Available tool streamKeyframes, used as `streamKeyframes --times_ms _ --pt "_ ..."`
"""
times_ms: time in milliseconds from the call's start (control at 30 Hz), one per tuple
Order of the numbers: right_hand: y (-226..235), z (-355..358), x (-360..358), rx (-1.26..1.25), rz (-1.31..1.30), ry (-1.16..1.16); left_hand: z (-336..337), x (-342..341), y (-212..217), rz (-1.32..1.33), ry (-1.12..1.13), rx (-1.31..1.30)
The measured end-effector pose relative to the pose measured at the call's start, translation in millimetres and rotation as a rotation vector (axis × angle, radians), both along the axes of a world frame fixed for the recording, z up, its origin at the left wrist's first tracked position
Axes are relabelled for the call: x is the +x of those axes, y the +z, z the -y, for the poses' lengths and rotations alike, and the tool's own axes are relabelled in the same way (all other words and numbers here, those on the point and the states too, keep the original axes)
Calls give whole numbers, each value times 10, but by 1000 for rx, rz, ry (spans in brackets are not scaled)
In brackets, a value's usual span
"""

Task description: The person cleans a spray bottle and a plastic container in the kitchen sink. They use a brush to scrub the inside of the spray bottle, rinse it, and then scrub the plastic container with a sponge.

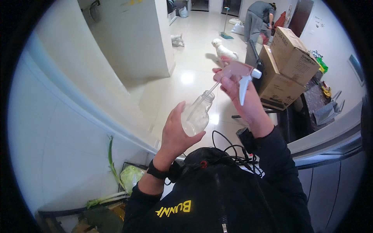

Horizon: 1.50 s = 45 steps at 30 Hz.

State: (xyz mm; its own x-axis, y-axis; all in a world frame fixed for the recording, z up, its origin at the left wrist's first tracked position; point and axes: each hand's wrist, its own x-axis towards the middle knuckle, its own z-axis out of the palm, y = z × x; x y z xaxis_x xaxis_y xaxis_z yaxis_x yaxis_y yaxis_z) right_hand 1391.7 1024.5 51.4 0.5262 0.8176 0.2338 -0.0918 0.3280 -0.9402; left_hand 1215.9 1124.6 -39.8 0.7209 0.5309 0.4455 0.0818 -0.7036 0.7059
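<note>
L hand [175,131] wrapped on clear bottle [199,120], thumb one side, fingers opp.: clamped on it. R hand [232,86] closed on spray head [243,70], up & to R of bottle. Tube [212,89] runs from head thru open neck [208,96] into bottle; head well apart from neck. Bottle in mid-air ahead of chest, tilted, neck up & to R. Tube going in or out: can't tell. Contents: can't tell.

Handling (my view): line tube up w/ neck so it won't bow or snag rim; R hand to move along bottle's axis, no sideways pull. L grip firm, no squeeze, as wall prob. flexes. R fingers best off trigger [243,90]. Cords [241,159] near R wrist: mind snags.
</note>
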Motion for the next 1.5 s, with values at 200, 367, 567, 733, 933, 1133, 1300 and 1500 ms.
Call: streamKeyframes --times_ms 200,367,567,733,933,1133,1300,1500 --pt "53 29 45 82 100 1 85 -91 40 -35 53 10" --pt "58 82 52 86 38 70 229 -134 35 -22 95 23" --pt "92 195 47 88 99 151 465 -217 96 9 153 16" --pt "101 283 67 255 40 167 749 -360 106 11 307 51" --pt "-104 224 169 293 -81 274 1203 -742 -156 -149 614 48" --pt "-477 239 -105 152 -140 396 1936 -1237 -16 -98 896 -79" --pt "-412 248 -72 52 -117 386 2303 -1252 288 113 932 86" --pt "-304 613 -675 91 -40 487 2944 -1821 756 331 852 286"
